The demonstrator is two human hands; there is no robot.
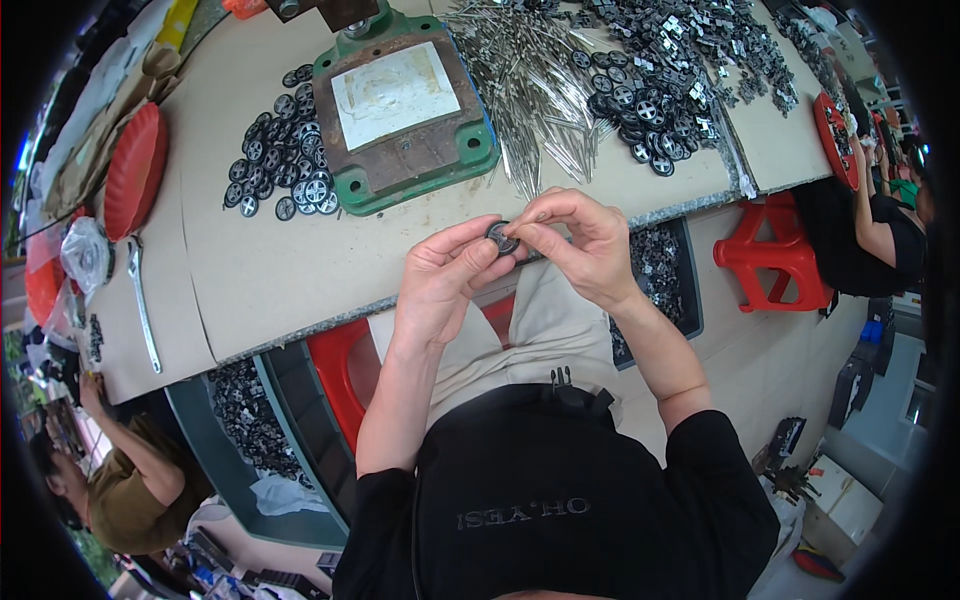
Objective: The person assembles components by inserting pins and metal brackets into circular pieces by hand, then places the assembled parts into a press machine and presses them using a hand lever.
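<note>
My left hand pinches a small black toy wheel with a spoked silver-grey hub between thumb and fingers, just off the table's front edge. Thumb and forefinger of my right hand are pressed together at the wheel's right side; what they hold, if anything, is too small to make out. Beyond my hands stands a green press base with a white plate on top. A pile of similar wheels lies left of it. Thin metal rods are heaped on its right.
More wheels and small dark parts cover the back right. At left are a red dish and a wrench. Bins of dark parts flank my legs. A red stool stands right; other people sit at both sides.
</note>
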